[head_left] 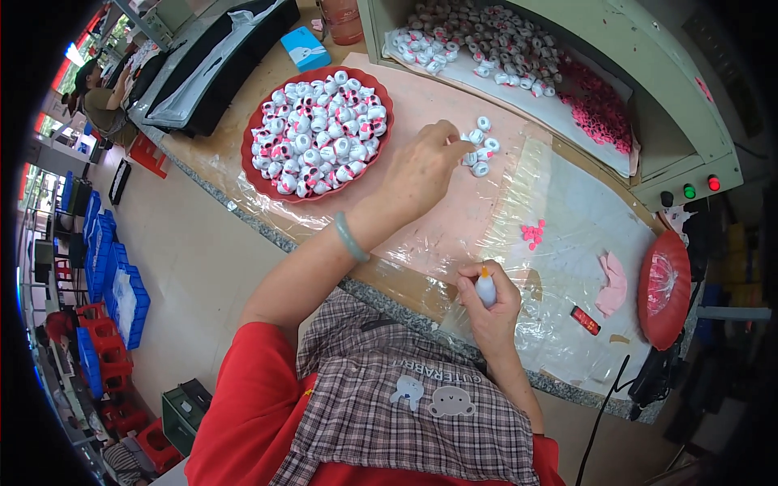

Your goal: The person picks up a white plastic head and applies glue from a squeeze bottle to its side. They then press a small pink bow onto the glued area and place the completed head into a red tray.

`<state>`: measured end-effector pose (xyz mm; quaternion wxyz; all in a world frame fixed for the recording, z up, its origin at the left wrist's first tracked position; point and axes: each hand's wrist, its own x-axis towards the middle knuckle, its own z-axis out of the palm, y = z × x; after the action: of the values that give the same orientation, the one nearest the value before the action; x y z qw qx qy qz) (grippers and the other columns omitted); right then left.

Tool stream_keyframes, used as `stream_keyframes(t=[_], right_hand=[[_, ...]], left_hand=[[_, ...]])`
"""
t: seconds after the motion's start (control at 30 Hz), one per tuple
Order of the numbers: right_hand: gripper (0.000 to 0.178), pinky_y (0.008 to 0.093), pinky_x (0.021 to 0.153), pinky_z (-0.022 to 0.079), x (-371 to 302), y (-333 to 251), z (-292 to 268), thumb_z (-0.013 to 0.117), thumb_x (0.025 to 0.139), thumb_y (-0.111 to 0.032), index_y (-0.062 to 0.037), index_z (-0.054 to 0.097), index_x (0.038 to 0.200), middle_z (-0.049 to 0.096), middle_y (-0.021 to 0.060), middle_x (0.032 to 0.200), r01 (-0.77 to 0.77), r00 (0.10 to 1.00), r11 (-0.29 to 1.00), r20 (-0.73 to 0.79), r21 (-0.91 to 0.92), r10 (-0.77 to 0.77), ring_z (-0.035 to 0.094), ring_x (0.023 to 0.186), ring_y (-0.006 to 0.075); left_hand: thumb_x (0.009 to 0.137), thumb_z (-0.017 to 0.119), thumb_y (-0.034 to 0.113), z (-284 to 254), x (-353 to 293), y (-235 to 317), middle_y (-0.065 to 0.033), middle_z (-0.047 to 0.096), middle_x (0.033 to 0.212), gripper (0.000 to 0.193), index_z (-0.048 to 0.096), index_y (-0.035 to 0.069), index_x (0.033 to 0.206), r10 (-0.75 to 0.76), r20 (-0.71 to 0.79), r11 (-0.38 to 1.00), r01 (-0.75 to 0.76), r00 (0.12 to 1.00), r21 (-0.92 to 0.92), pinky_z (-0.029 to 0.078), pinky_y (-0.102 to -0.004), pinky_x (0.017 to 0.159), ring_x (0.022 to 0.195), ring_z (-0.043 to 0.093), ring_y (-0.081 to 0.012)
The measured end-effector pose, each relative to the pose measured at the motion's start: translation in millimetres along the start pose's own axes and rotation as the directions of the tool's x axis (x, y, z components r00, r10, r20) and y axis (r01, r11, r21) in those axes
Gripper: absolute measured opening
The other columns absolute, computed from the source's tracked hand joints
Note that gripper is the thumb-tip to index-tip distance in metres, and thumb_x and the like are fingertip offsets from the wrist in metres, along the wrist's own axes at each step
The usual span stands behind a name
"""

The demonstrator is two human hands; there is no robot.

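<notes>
My left hand (425, 166), with a pale green bangle (351, 237) at its wrist, reaches over the worktop to a small group of round white pieces (480, 168). Its fingers are bent together at the edge of the group; what lies between the fingertips is hidden. Close to the table's front edge, my right hand (492, 312) is closed round a small white squeeze bottle (485, 290) with an orange tip pointing up. Beyond it lies a little cluster of bright pink pieces (532, 235). A red scalloped tray (386, 146) left of my left hand is heaped with white-and-pink pieces (316, 134).
A pale green metal cabinet (681, 105) holds many white, grey and pink pieces. At the right are a red dish (666, 292), a pink cloth scrap (611, 285) and a small red-black packet (585, 320). A blue box (305, 49) and black bin (212, 73) stand far left.
</notes>
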<state>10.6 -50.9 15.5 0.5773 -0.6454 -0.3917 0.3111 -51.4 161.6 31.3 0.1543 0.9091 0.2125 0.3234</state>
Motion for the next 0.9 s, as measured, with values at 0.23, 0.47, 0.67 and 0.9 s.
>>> stream_keyframes(t=[0.23, 0.47, 0.67, 0.9], right_hand=[[0.007, 0.0234, 0.060, 0.045, -5, -1, 6, 0.066, 0.082, -0.001, -0.0003, 0.060, 0.086, 0.062, 0.0048, 0.078, 0.030, 0.999, 0.999, 0.021, -0.026, -0.029, 0.056, 0.067, 0.0099], [0.004, 0.0184, 0.050, 0.035, -19, -6, 8, 0.059, 0.087, -0.001, -0.0007, 0.055, 0.086, 0.052, 0.0003, 0.075, -0.050, 0.999, 0.998, -0.016, 0.044, 0.051, 0.045, 0.058, 0.0051], [0.005, 0.0184, 0.050, 0.036, -17, -5, 12, 0.058, 0.087, -0.001, -0.0018, 0.054, 0.088, 0.052, 0.0005, 0.076, -0.028, 0.999, 0.999, 0.031, 0.043, 0.027, 0.045, 0.057, 0.0056], [0.021, 0.0174, 0.051, 0.039, -13, 15, 7, 0.059, 0.090, -0.011, -0.0026, 0.055, 0.109, 0.054, 0.0037, 0.087, 0.088, 0.992, 0.995, 0.083, 0.056, -0.093, 0.048, 0.064, 0.0067]], left_hand=[[0.077, 0.051, 0.006, 17, -4, -19, -0.0162, 0.056, 0.097, 0.017, 0.060, 0.000, 0.090, 0.138, 0.089, 0.986, -0.145, 0.986, 0.085, 0.049, -0.0396, 0.074, 0.089, 0.056, -0.0312], [0.076, 0.054, 0.008, 29, -10, -2, -0.0135, 0.055, 0.093, 0.019, 0.056, 0.002, 0.094, 0.221, 0.063, 0.956, -0.229, 0.973, 0.183, 0.048, -0.0382, 0.068, 0.083, 0.056, -0.0258], [0.071, 0.057, 0.002, -7, -32, 5, -0.0119, 0.051, 0.092, 0.034, 0.053, 0.002, 0.104, 0.065, -0.078, 0.994, -0.057, 0.995, 0.097, 0.047, -0.0399, 0.068, 0.084, 0.056, -0.0281], [0.072, 0.058, 0.001, -51, -94, 32, -0.0071, 0.055, 0.086, 0.024, 0.063, -0.001, 0.095, -0.311, -0.014, 0.726, 0.228, 0.950, -0.648, 0.047, -0.0303, 0.065, 0.071, 0.055, -0.0157]])
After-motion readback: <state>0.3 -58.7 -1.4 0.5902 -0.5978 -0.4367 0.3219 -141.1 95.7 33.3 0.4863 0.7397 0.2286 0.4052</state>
